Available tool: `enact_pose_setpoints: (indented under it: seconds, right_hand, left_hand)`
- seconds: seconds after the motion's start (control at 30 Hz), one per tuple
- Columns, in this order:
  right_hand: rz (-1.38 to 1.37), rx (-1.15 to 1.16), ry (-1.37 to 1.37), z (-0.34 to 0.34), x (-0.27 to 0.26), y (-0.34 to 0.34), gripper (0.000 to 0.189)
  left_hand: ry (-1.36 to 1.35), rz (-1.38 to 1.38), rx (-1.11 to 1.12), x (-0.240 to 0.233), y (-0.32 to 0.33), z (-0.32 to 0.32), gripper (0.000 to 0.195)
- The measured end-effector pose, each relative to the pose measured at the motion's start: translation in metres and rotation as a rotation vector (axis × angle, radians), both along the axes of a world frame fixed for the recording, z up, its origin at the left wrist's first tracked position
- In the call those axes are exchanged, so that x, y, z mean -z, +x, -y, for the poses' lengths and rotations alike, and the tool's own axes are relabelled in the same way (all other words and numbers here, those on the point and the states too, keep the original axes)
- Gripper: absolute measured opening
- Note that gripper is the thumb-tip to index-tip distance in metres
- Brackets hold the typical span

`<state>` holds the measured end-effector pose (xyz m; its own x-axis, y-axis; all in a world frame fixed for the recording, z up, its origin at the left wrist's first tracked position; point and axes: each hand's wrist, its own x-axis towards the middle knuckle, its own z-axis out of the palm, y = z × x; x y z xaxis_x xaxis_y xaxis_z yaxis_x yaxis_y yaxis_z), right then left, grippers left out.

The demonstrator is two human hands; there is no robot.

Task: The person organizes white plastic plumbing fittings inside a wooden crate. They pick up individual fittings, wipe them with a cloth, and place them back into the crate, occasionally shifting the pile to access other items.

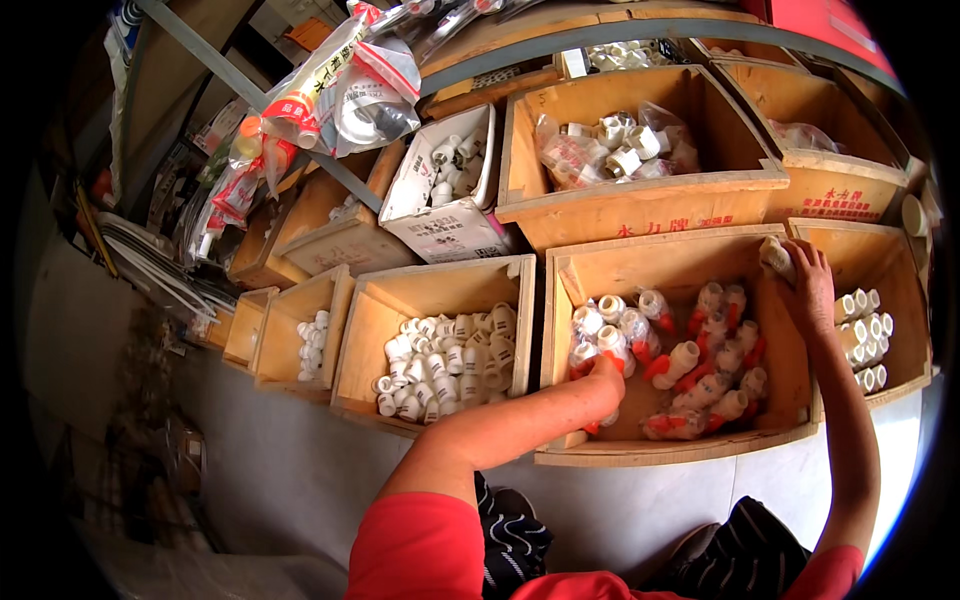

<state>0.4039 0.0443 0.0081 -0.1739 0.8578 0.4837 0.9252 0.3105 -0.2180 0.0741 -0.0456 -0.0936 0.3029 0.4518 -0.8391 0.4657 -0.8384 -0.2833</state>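
Observation:
My left hand (602,382) reaches into a wooden box (675,450) and grips a white plastic ball valve (613,342) with a red handle, among others at the box's left. Several more white valves with red handles (705,390), some in clear plastic wrap, lie loosely at the middle and right of the box. My right hand (808,281) is at the box's upper right corner, its fingers closed on a crumpled pale cloth (777,259) held against the rim.
Left stands a wooden box (435,281) of white pipe fittings (450,360); right, another box (900,397) holds stacked white fittings (870,330). Behind are a wooden box (645,202) of bagged fittings and a white carton (450,225). Packaged parts (367,105) hang by a metal shelf bar (210,52).

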Motion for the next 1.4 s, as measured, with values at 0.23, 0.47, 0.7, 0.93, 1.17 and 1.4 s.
enact_pose_setpoints:
  seconds: [0.23,0.47,0.7,0.93,1.17,1.4]
  right_hand:
    - [-0.003,0.003,-0.009,0.000,0.001,0.001,0.052]
    - [0.006,0.005,-0.003,-0.002,0.004,0.004,0.052]
    - [0.007,0.005,-0.002,0.000,0.002,0.000,0.052]
    - [0.003,0.014,-0.024,0.002,-0.001,-0.001,0.053]
    - [0.015,0.020,-0.014,0.000,0.001,-0.001,0.053]
    - [0.012,0.008,-0.014,-0.001,0.002,0.002,0.054]
  left_hand:
    - [0.022,0.014,-0.041,-0.006,-0.001,-0.001,0.028]
    - [0.037,-0.027,-0.067,-0.013,0.001,-0.006,0.026]
    - [0.182,0.375,-0.091,-0.017,-0.010,-0.011,0.022]
    - [0.166,0.581,-0.185,-0.024,-0.013,-0.018,0.016]
    - [0.116,0.643,-0.272,-0.035,-0.016,-0.020,0.016]
    - [0.096,0.707,-0.335,-0.042,-0.016,-0.022,0.018]
